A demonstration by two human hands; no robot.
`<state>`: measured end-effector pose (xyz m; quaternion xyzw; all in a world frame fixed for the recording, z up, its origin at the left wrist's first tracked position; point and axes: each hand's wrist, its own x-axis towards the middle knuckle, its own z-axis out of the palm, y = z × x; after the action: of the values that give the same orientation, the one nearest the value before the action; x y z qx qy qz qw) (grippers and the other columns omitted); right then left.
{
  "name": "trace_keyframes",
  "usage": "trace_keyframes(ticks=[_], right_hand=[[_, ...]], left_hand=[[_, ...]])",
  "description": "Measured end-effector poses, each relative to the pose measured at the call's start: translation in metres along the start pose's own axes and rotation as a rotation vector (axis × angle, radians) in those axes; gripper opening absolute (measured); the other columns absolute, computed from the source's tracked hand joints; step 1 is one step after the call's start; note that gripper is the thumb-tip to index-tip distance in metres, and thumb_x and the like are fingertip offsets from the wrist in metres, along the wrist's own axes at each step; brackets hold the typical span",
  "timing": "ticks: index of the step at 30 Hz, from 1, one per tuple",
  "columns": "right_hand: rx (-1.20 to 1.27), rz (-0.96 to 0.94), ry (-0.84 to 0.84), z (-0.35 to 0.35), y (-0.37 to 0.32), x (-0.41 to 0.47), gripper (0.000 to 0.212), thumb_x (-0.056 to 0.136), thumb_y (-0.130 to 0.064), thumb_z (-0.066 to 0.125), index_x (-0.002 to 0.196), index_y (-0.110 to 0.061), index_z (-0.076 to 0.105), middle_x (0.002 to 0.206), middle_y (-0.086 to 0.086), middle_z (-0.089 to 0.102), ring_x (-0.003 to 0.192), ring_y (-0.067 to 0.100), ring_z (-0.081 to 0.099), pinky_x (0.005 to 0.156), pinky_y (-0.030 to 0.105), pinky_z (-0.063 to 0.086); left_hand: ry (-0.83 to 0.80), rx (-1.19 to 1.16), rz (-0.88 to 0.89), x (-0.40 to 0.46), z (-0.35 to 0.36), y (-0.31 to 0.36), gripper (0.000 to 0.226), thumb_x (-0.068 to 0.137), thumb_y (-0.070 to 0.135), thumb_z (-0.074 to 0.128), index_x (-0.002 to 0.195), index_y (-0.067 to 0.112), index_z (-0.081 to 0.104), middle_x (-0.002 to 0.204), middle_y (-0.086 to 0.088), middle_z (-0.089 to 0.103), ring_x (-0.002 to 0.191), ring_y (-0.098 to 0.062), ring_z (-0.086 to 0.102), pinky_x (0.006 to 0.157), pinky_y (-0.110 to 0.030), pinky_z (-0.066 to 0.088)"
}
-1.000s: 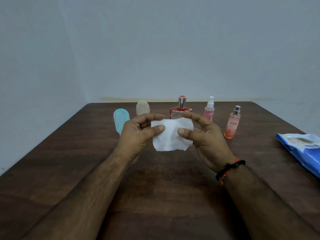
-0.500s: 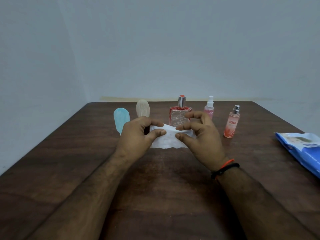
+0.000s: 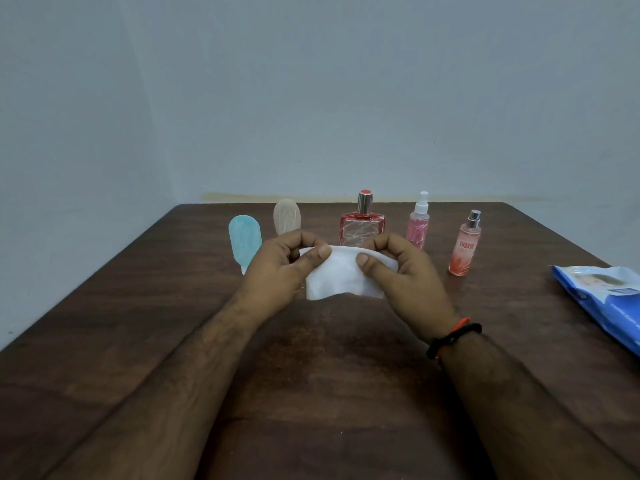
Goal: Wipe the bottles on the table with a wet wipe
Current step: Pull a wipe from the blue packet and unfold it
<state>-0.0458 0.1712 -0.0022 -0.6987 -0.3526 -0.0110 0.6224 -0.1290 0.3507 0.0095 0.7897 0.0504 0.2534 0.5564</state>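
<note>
A white wet wipe (image 3: 341, 277) was held between two bare hands above the middle of a dark wooden table (image 3: 104, 323), in front of a row of five bottles. The left hand (image 3: 282, 268) was closed on the wipe's left upper edge, the thumb pressed over the front of the sheet and the curled fingers tucked behind it. The right hand (image 3: 408, 271) was closed on the right upper edge in the same manner, thumb laid across the front and fingers bent over the top. Both forearms were extended forward from the lower corners of the view and angled inward, so that the hands were brought close together, knuckles raised and wrists low over the tabletop. A black and orange wristband (image 3: 453, 337) was worn on the right wrist. The lower edge of the wipe was left hanging free just above the wood.

Behind the hands, the bottles were stood upright along the far side of the table: a pale blue oval bottle (image 3: 244, 242) at the left, partly hidden by the left hand; a beige oval bottle (image 3: 286, 216) beside it; a square red glass bottle (image 3: 362, 226) with a metal cap at the centre; a small pink spray bottle (image 3: 419, 223); and a peach spray bottle (image 3: 465, 247) at the right. A blue wet-wipe pack (image 3: 602, 299) was seen lying flat at the table's right edge, well apart from the bottles.
</note>
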Motion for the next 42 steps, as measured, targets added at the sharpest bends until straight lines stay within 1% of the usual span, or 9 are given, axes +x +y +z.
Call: trace_keyframes(ticks=[3, 11, 16, 22, 26, 29, 33, 37, 42], right_hand=[[0.062, 0.012, 0.002, 0.001, 0.002, 0.002, 0.012, 0.091, -0.019, 0.066, 0.096, -0.03, 0.067, 0.099, -0.007, 0.069, 0.094, 0.017, 0.067, 0.073, 0.039, 0.06], [0.351, 0.12, 0.118, -0.004, 0.0, 0.005, 0.02, 0.078, -0.02, 0.078, 0.093, -0.027, 0.068, 0.094, -0.002, 0.074, 0.091, 0.022, 0.072, 0.069, 0.041, 0.061], [0.554, 0.235, 0.044, -0.005, -0.006, 0.005, 0.034, 0.073, -0.026, 0.074, 0.103, -0.014, 0.064, 0.095, 0.001, 0.073, 0.083, 0.023, 0.073, 0.054, 0.031, 0.057], [0.626, 0.37, -0.022, -0.006, -0.006, 0.004, 0.039, 0.07, -0.023, 0.074, 0.106, -0.013, 0.064, 0.096, 0.007, 0.074, 0.074, 0.025, 0.071, 0.041, 0.027, 0.05], [0.555, 0.43, -0.045, -0.004, -0.004, 0.004, 0.031, 0.081, -0.012, 0.072, 0.11, -0.014, 0.062, 0.103, 0.011, 0.071, 0.07, 0.023, 0.07, 0.041, 0.028, 0.048], [0.42, 0.413, 0.008, 0.001, -0.001, 0.003, 0.033, 0.084, -0.013, 0.073, 0.114, -0.014, 0.059, 0.1, 0.007, 0.072, 0.075, 0.02, 0.07, 0.058, 0.037, 0.055], [0.058, 0.195, 0.11, 0.003, 0.0, 0.002, 0.033, 0.079, -0.019, 0.078, 0.108, -0.02, 0.063, 0.097, -0.003, 0.065, 0.086, 0.01, 0.063, 0.073, 0.023, 0.056], [-0.11, -0.007, 0.246, 0.001, -0.003, 0.001, 0.017, 0.085, -0.023, 0.074, 0.101, -0.019, 0.071, 0.103, 0.001, 0.063, 0.096, 0.017, 0.062, 0.085, 0.037, 0.056], [0.055, -0.003, -0.004, 0.005, -0.009, -0.005, 0.041, 0.085, -0.056, 0.057, 0.097, -0.02, 0.073, 0.091, 0.001, 0.071, 0.084, 0.013, 0.065, 0.071, 0.029, 0.055]], left_hand=[[-0.029, -0.098, -0.012, 0.001, -0.001, 0.0, 0.008, 0.092, 0.02, 0.066, 0.097, 0.024, 0.071, 0.085, 0.009, 0.07, 0.089, -0.019, 0.068, 0.072, -0.035, 0.059], [-0.253, -0.179, -0.059, -0.004, -0.003, 0.004, 0.03, 0.095, 0.007, 0.06, 0.089, 0.031, 0.077, 0.094, 0.004, 0.07, 0.089, -0.011, 0.068, 0.076, -0.03, 0.057], [-0.309, -0.262, -0.035, -0.006, -0.004, 0.004, 0.015, 0.07, 0.023, 0.079, 0.085, 0.023, 0.078, 0.098, 0.005, 0.072, 0.1, -0.018, 0.066, 0.082, -0.029, 0.056], [-0.436, -0.26, -0.049, -0.006, -0.007, 0.002, 0.025, 0.069, 0.009, 0.086, 0.088, 0.023, 0.078, 0.107, 0.006, 0.072, 0.106, -0.019, 0.067, 0.084, -0.033, 0.057], [-0.459, -0.226, -0.032, -0.007, -0.006, 0.002, 0.031, 0.066, 0.014, 0.087, 0.095, 0.023, 0.078, 0.104, 0.01, 0.072, 0.101, -0.012, 0.067, 0.079, -0.026, 0.055], [-0.399, -0.315, -0.003, -0.007, -0.004, 0.001, 0.025, 0.073, 0.02, 0.084, 0.097, 0.022, 0.079, 0.107, 0.001, 0.074, 0.107, -0.017, 0.067, 0.087, -0.028, 0.053], [-0.285, -0.278, 0.016, -0.007, -0.002, 0.001, 0.017, 0.076, 0.02, 0.076, 0.091, 0.025, 0.081, 0.104, 0.0, 0.076, 0.105, -0.015, 0.068, 0.088, -0.027, 0.054], [-0.233, -0.244, 0.002, -0.006, -0.001, 0.002, 0.019, 0.07, 0.013, 0.08, 0.084, 0.026, 0.082, 0.096, 0.002, 0.077, 0.095, -0.012, 0.071, 0.078, -0.021, 0.056], [-0.195, -0.199, 0.004, -0.006, -0.003, 0.0, 0.035, 0.055, 0.018, 0.089, 0.088, 0.025, 0.079, 0.098, 0.0, 0.076, 0.096, -0.017, 0.071, 0.079, -0.031, 0.059]])
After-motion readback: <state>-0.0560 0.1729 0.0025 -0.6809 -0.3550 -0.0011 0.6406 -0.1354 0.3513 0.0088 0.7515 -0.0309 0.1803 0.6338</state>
